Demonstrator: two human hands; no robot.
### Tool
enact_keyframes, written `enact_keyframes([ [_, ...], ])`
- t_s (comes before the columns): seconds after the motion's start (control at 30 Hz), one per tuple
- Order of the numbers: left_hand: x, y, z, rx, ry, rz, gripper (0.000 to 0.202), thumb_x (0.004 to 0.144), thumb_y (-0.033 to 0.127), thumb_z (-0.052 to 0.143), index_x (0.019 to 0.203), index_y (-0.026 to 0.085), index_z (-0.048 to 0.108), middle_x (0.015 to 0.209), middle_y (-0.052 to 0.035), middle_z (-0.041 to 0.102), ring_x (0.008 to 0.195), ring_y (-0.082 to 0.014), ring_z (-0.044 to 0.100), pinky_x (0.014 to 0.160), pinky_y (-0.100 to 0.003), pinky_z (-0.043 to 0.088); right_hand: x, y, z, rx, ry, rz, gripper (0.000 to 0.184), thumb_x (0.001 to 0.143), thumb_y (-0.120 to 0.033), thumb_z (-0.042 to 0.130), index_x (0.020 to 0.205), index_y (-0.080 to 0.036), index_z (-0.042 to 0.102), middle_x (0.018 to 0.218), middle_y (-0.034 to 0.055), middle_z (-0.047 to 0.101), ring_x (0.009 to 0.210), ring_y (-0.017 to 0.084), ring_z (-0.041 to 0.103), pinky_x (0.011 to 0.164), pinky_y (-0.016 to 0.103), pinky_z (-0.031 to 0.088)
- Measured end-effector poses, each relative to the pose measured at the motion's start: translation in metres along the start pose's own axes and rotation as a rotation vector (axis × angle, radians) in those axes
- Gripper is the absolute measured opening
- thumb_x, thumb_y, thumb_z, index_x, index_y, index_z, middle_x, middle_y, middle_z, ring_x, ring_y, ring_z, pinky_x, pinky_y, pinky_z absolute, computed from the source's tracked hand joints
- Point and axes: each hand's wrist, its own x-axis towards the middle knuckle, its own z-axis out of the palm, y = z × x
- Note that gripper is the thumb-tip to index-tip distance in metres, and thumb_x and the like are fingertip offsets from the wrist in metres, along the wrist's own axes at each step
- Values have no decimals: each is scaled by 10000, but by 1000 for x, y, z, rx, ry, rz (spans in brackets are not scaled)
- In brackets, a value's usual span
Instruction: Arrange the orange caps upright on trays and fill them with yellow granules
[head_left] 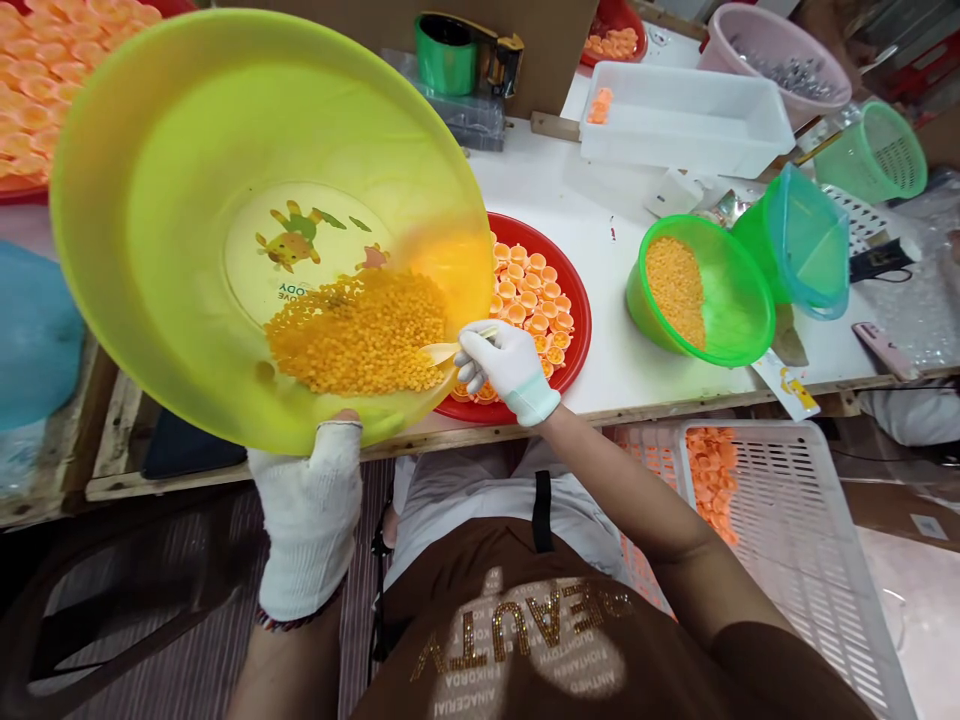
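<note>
My left hand (311, 510), in a white glove, grips the near rim of a large yellow-green plastic basin (187, 150) and holds it tilted up toward me. A heap of small orange beads (360, 335) lies in the basin's lower part. My right hand (506, 368), also in a white glove, is closed on a small pale scoop (442, 351) whose tip touches the beads at the basin's right edge. Behind that hand a red tray (577, 320) holds several orange caps (532, 295).
A green bowl (739, 310) with orange beads stands on the white table (607, 210), next to tilted green and teal containers (806, 240). A white tub (686, 120), pink basket (772, 45) and green basket (874, 150) sit behind. A white crate (795, 530) with orange parts is at my right.
</note>
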Motion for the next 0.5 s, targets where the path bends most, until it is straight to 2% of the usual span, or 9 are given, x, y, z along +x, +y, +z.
enact_keyframes([
  [0.17,-2,8,3,-43,2,-57,569,739,283,752,1272,105,664,1346,-132,695,1277,-270,653,1133,-327,500,0,2,3,45,13,15,28,935,-196,625,926,-170,621,648,-31,678,487,98,639,389,179,519],
  [0.33,4,5,-2,-3,41,2,550,736,285,775,1254,122,684,1352,-121,693,1278,-279,649,1179,-381,468,3,3,-15,128,-9,-4,163,902,-302,710,954,-175,622,672,-28,685,507,94,642,408,175,524],
  [0.5,14,4,-15,60,140,58,588,727,277,772,1284,114,677,1311,-115,711,1249,-285,662,1173,-423,472,-2,5,-31,25,28,-39,132,920,-307,651,955,-181,630,695,-18,681,522,112,643,420,206,522],
])
